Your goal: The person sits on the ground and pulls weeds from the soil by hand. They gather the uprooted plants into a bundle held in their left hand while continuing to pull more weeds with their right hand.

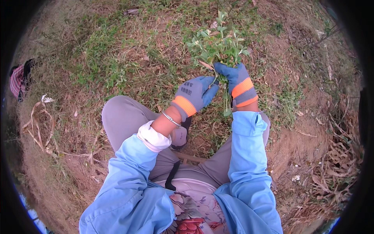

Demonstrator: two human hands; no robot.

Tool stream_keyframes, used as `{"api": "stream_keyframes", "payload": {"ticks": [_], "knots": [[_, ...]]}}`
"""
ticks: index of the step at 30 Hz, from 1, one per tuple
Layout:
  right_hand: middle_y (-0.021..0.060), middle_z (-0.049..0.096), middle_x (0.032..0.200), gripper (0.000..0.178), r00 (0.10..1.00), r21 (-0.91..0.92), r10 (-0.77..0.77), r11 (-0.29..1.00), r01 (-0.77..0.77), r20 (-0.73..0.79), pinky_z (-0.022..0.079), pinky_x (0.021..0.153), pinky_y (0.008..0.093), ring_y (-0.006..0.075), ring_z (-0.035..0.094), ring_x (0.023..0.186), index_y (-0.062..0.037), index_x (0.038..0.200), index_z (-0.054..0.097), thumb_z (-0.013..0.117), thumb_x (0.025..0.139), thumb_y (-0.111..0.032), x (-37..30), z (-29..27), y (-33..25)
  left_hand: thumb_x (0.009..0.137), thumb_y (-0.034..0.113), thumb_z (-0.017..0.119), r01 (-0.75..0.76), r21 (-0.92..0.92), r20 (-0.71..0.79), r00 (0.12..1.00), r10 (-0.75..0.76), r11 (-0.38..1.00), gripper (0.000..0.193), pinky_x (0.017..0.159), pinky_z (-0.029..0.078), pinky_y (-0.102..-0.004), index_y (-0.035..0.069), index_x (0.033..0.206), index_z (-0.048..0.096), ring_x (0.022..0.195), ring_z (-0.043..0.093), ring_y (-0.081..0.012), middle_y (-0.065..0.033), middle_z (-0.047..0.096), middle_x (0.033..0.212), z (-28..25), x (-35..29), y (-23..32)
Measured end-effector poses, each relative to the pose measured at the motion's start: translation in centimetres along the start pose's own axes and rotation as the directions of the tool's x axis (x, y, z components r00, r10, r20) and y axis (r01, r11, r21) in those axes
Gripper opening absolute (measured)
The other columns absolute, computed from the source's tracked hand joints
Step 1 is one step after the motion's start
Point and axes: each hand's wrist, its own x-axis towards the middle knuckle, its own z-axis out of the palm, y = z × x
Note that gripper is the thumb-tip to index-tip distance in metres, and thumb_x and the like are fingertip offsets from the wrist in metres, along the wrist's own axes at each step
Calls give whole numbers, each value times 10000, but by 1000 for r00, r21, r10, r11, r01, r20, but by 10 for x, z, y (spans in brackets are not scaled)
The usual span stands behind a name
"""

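Note:
A bunch of leafy green plants [222, 43] is held out in front of me, its leaves fanning away and some stems hanging below the grip. My right hand [237, 80], in a blue and grey work glove with an orange-banded cuff, is closed around the stems. Close by on the left, my left hand [198, 93] wears a matching glove. Its fingers are curled together at a thin stem on the bunch's near left side; the fingertips are partly hidden.
I sit low with knees bent, a shoe [179, 137] between them. Grass and weeds [97, 58] cover the ground ahead. Dry stalks [39, 124] lie at left, near a red checked cloth item [17, 81]. Dry leaves [335, 171] are heaped at right beside bare soil [300, 144].

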Motion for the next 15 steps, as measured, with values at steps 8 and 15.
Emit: {"api": "stream_keyframes", "payload": {"ticks": [8, 15], "knots": [[64, 627, 864, 323, 987, -454, -105, 879, 149, 122, 467, 667, 287, 141, 577, 761, 1, 963, 572, 690, 672, -72, -14, 10, -19, 784, 287, 537, 137, -12, 205, 970, -132, 990, 246, 559, 415, -396, 44, 812, 565, 628, 534, -333, -177, 552, 680, -10, 3, 3], [31, 616, 839, 266, 988, -263, -154, 952, 154, 24, 458, 650, 281, 121, 562, 733, -24, 924, 590, 669, 673, -69, -14, 15, -8, 795, 314, 562, 410, -660, 335, 911, -243, 629, 319, 480, 357, -251, 31, 942, 571, 561, 451, -102, -24, 544, 722, -20, 7, -3]]}}
